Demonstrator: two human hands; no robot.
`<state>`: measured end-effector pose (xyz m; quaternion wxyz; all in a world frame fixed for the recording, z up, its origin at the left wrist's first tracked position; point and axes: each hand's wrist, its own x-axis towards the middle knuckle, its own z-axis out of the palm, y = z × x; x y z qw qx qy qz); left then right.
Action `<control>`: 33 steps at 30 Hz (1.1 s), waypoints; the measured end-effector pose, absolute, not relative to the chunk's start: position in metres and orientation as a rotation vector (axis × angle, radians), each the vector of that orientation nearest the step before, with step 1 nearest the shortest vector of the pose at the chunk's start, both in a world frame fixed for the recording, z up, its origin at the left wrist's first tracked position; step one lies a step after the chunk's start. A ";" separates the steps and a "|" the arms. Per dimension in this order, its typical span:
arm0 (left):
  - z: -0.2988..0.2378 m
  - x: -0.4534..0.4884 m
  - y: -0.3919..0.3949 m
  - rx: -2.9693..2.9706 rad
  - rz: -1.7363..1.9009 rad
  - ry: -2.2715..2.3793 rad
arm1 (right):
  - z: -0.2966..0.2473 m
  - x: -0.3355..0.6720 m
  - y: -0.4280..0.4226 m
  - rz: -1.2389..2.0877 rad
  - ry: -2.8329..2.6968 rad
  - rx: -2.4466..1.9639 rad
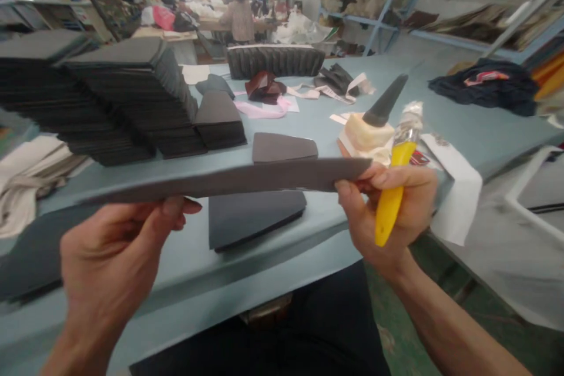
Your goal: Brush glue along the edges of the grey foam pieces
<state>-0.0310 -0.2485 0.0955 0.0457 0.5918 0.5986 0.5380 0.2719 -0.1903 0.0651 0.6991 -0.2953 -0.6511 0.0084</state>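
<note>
A thin grey cut piece [229, 179] is being held up, nearly edge-on, above the surface [335, 129]. It is being pinched at one end by the left hand [114, 247] and at the other by the right hand [414, 205], where a yellow-handled tool [388, 217] is also being gripped. The piece seems to be under inspection, and steady support at both ends is being called for. Similar pieces [255, 217] are lying below, and tall dark stacks [132, 100] are standing beyond.

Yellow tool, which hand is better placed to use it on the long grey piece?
Probably the right hand: it grips the yellow tool while pinching one end of the grey piece. The left hand only holds up the other end.
</note>
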 end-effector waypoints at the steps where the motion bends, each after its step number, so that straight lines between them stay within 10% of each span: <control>1: 0.103 -0.035 -0.240 1.824 1.589 1.826 | 0.067 0.270 -0.184 0.046 -1.425 -0.708; 33: 0.022 -0.036 -0.201 1.468 1.328 1.547 | -0.006 0.273 -0.145 0.551 -1.454 -1.040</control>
